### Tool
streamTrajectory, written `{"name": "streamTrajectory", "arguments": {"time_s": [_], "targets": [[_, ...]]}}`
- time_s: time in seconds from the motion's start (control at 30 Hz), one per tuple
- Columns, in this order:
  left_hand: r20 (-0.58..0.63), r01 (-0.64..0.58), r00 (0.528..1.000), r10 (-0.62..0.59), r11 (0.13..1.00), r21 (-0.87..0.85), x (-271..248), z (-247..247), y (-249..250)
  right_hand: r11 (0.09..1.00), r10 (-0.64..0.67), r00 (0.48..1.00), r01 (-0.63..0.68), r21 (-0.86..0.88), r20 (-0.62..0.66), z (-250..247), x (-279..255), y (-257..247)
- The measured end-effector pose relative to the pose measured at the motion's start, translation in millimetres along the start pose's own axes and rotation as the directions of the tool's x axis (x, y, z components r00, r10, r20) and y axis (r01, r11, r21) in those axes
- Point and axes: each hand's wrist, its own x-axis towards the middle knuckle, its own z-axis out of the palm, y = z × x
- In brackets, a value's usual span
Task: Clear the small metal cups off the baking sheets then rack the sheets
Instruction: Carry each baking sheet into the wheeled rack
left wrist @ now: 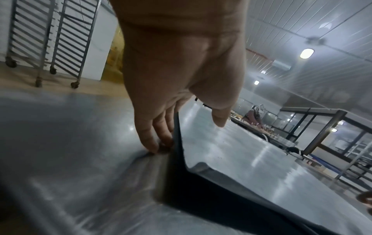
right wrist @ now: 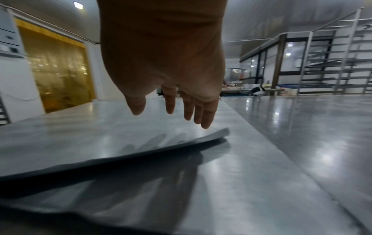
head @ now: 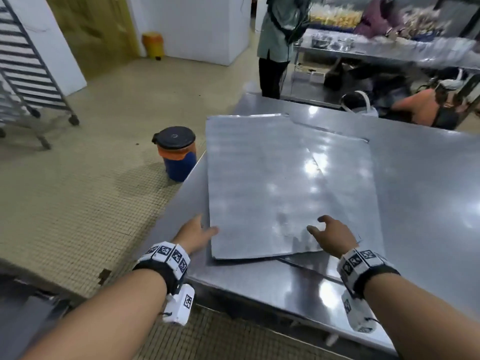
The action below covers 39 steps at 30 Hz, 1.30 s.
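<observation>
Two bare baking sheets lie stacked askew on the steel table [head: 428,203]. The top sheet [head: 259,183] covers most of the lower sheet [head: 363,165], which shows along the right and near sides. My left hand [head: 205,231] is at the top sheet's left edge near its front corner. In the left wrist view its fingers [left wrist: 153,143] point down against that edge of the top sheet [left wrist: 231,159], touching the table, thumb apart above the sheet. My right hand [head: 319,226] hovers open over the top sheet's near right corner [right wrist: 90,139], fingers [right wrist: 205,120] spread and not touching. No small metal cups are in view.
A wheeled tray rack [head: 31,74] stands on the tiled floor at the far left. A blue and orange lidded bin [head: 176,154] sits beside the table's left edge. A person [head: 280,42] stands past the table's far end, by another steel counter.
</observation>
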Motion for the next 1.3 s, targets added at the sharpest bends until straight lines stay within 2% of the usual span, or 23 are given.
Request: {"name": "streamTrajectory", "arguments": {"time_s": [0.1,0.2,0.37,0.6,0.73,0.9,1.1,1.23,1.3], "targets": [[-0.015,0.016,1.0,-0.017,0.999,-0.035,36.9,22.5,-8.3,0.998,0.058,0.998,-0.058,0.012,0.023,-13.1,16.9,37.4],[-0.056,0.024,0.998,-0.027,0.999,-0.041,48.8,26.9,5.4,0.997,0.075,0.997,-0.076,0.028,0.031,-17.8,34.8,54.5],[-0.104,0.068,0.991,-0.082,0.989,-0.134,86.2,25.7,26.1,0.987,0.161,0.984,-0.161,-0.007,0.081,-24.4,73.5,57.5],[-0.219,0.115,0.963,-0.16,0.972,-0.204,151.7,25.5,44.4,0.987,0.156,0.985,-0.158,0.026,0.079,-35.1,135.1,50.5],[-0.285,0.11,0.942,-0.176,0.966,-0.233,165.1,24.5,53.0,0.981,0.148,0.987,-0.155,0.116,0.066,-38.3,166.6,42.6],[-0.321,0.093,0.922,-0.215,0.93,-0.355,168.0,30.8,56.9,0.938,0.164,0.983,-0.183,0.296,0.088,-38.9,195.4,33.5],[-0.396,0.001,0.903,-0.167,0.922,-0.388,162.6,30.8,63.2,0.867,0.139,0.988,-0.154,0.474,0.068,-33.8,201.8,48.2],[-0.384,-0.071,0.92,-0.078,0.931,-0.359,171.9,36.2,103.1,0.821,0.156,0.987,-0.106,0.561,-0.043,-49.9,194.4,70.0],[-0.356,-0.122,0.934,-0.003,0.936,-0.33,185.8,43.1,128.2,0.802,0.208,0.974,-0.119,0.586,-0.087,-59.3,189.6,85.8]]}}
